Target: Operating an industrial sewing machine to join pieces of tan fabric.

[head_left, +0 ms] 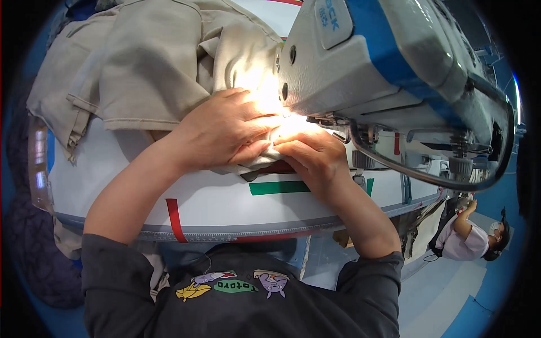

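A beige garment (152, 62) lies heaped over the left and far part of the table, its near edge running under my hands. My left hand (228, 127) presses on the cloth with fingers bent, pinching a fold by the sewing machine's needle area. Close beside it, my right hand (315, 149) grips the same cloth edge between thumb and fingers. Both hands are just left of and below the head of a white and blue sewing machine (332, 73). A bright lamp glare washes out the fingertips and the needle spot, so the stitching point is hidden.
The white table (220, 197) has a curved front edge with a measuring tape (203, 232). Green tape (280, 187) and red tape (176, 220) are stuck on it. A metal guard bar (428, 176) juts out on the right. Another person (463, 239) works farther right.
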A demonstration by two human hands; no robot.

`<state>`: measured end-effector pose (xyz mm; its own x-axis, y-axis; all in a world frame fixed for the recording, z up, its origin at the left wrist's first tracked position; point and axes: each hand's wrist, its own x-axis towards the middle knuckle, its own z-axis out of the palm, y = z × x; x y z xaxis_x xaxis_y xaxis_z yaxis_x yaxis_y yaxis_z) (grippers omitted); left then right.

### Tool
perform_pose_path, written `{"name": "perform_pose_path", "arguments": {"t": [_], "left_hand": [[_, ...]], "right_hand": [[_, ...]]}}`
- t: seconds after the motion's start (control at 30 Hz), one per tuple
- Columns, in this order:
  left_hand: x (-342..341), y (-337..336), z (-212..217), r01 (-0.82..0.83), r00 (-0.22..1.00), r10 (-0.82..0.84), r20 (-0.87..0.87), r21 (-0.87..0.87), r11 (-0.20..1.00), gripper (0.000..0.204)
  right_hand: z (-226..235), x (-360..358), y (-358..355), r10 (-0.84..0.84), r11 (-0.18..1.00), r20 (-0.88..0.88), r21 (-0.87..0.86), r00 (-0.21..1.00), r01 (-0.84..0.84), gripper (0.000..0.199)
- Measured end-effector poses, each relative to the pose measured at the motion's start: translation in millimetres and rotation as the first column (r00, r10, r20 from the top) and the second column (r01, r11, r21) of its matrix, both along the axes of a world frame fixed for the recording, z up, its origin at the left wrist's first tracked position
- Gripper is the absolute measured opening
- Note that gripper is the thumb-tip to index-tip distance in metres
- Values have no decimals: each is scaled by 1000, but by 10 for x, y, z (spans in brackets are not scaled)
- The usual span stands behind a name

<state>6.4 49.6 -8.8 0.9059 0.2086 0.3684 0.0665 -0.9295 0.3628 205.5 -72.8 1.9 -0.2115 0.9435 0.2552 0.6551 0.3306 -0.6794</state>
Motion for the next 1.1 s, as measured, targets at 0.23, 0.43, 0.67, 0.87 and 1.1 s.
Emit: {"name": "perform_pose_path", "arguments": {"t": [0.23, 0.43, 0.67, 0.87, 1.1], "left_hand": [[11, 53, 19, -60, 997, 58, -46, -23, 998, 35], [46, 49, 26, -75, 997, 75, -14, -4, 997, 29], [51, 32, -30, -93, 995, 93, 25, 9, 996, 27], [-273, 82, 257, -554, 824, 441, 356, 336, 762, 32], [-1707, -184, 197, -778, 593, 782, -192, 115, 618, 46]], "right_hand": [[-95, 9, -3, -29, 995, 83, 102, 996, 20, 22], [-146, 6, 15, -73, 978, 56, 200, 996, 60, 22], [-160, -7, 16, -106, 978, 139, 192, 985, 78, 23], [-204, 46, 8, -105, 956, 135, 286, 985, 62, 22], [-172, -412, -402, 89, 972, 120, 207, 989, -113, 27]]}}
